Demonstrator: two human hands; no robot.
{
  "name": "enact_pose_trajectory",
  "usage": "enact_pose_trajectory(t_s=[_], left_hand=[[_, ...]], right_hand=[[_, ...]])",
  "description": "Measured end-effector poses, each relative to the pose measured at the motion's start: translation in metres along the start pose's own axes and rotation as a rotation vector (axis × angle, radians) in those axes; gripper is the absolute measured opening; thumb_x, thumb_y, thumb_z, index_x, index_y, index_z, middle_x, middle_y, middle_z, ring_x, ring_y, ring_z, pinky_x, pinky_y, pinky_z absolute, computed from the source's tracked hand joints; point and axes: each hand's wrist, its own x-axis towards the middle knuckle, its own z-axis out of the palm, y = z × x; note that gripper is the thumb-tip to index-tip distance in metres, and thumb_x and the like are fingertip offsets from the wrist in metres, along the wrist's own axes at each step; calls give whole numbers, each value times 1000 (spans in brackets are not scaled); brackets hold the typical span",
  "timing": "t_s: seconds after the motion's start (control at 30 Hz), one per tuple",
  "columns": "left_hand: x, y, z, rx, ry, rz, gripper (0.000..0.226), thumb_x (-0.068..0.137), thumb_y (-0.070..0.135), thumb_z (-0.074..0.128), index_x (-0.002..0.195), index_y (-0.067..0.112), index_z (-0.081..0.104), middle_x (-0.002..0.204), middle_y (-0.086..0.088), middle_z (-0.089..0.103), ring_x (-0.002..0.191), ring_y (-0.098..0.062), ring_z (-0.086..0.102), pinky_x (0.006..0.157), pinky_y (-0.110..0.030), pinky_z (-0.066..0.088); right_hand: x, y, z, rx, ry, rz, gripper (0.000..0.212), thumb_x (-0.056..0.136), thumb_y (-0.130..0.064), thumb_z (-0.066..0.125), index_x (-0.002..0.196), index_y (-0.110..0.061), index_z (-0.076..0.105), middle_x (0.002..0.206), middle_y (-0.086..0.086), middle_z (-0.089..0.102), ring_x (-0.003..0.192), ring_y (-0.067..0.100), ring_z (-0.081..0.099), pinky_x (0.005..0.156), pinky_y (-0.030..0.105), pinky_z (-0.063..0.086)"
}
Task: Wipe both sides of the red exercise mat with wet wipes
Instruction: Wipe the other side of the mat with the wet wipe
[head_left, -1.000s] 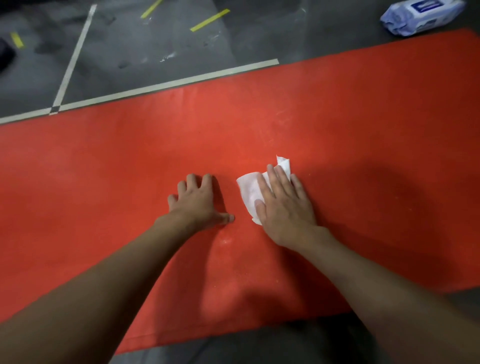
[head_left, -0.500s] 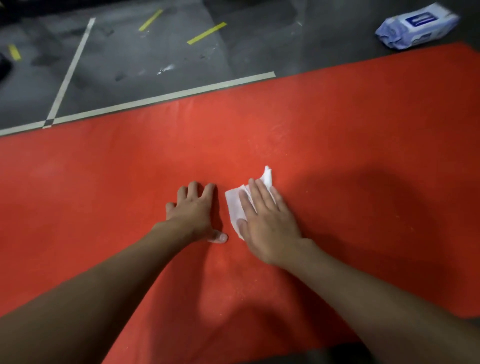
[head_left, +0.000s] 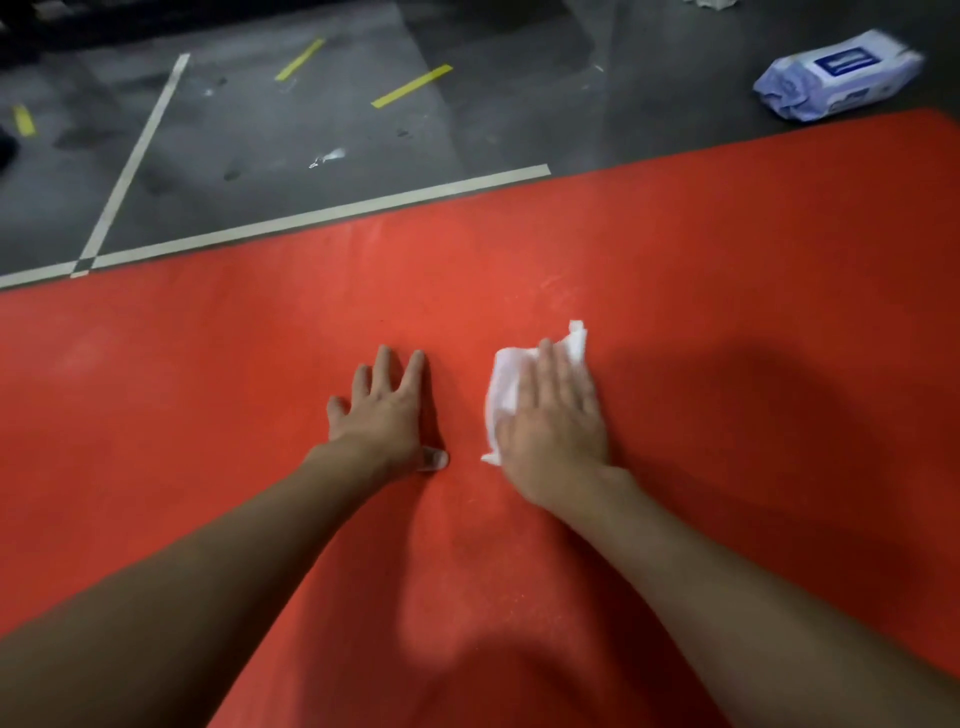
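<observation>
The red exercise mat (head_left: 727, 270) lies flat on the floor and fills most of the view. My right hand (head_left: 556, 415) presses a crumpled white wet wipe (head_left: 506, 387) flat against the mat, fingers straight; the wipe sticks out to the left of the hand and past the fingertips. My left hand (head_left: 387, 410) rests flat on the mat just to the left, fingers spread, a small gap between the two hands.
A blue and white pack of wet wipes (head_left: 836, 75) lies on the dark grey floor (head_left: 519, 104) beyond the mat's far right corner. White and yellow tape lines (head_left: 322, 213) mark the floor past the mat's far edge.
My right hand with the wipe has slid to the right, away from my left hand and slightly forward. The left hand has stayed planted. The view has tilted so more floor shows.
</observation>
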Motion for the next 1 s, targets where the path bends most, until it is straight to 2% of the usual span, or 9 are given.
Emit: enact_pose_trajectory(t_s=[0.1,0.27,0.4,0.5,0.6,0.7,0.83,0.93,1.0], left_hand=[[7,-1,-4,-3,-50,23,130,67,53,82,154,33,-11,163,0,-13,150,-32,-5,114,-58,19],[8,-1,-7,12,-31,11,127,55,55,87,151,37,7,159,1,10,143,-32,15,103,-57,34],[20,3,-25,-47,-93,-7,116,42,59,90,138,35,30,136,-1,33,128,-35,32,102,-54,38],[27,0,-30,-94,-78,-20,105,47,65,86,136,37,36,128,-4,37,125,-37,35,104,-56,36],[24,8,-27,-64,-15,-56,95,51,59,87,126,39,33,126,-1,34,124,-35,33,91,-55,40],[27,15,-18,73,56,2,101,58,55,85,134,29,24,138,-9,28,132,-36,28,101,-53,35],[35,8,-17,22,-22,92,128,63,48,86,155,31,-3,163,-6,-4,150,-29,0,114,-54,22],[38,8,-26,28,-33,91,131,54,53,88,154,30,6,159,-2,11,146,-28,13,107,-54,31],[43,6,-32,11,-58,94,131,48,56,90,152,32,14,152,0,22,141,-30,23,104,-54,35]], right_hand=[[0,13,0,-65,-70,-294,67,102,-44,21,157,-7,12,166,13,2,153,22,-5,122,39,-7],[20,15,-6,-28,-23,27,68,102,-41,21,157,-4,8,165,16,-1,153,25,-8,122,42,-7],[16,15,-4,-53,-117,-325,67,103,-45,22,158,-8,10,166,11,0,153,20,-8,123,40,-6],[38,31,-14,-47,-91,-35,65,104,-42,23,158,-10,6,166,8,-4,152,18,-11,123,39,-7],[31,6,-4,-20,-50,-94,68,103,-42,22,157,-4,7,165,17,-3,152,25,-10,122,43,-8],[35,25,-6,-54,-111,-261,66,103,-44,22,158,-11,8,166,8,-2,152,17,-10,123,39,-6],[52,31,-9,-68,-27,42,68,102,-42,26,157,-5,12,165,16,3,153,25,-4,123,44,-2],[41,13,3,-79,-36,-226,69,101,-45,30,156,-4,17,164,18,7,153,27,-1,123,44,-3],[55,34,-4,-87,-95,-256,66,103,-44,22,158,-11,9,166,9,0,153,19,-8,122,40,-6]])
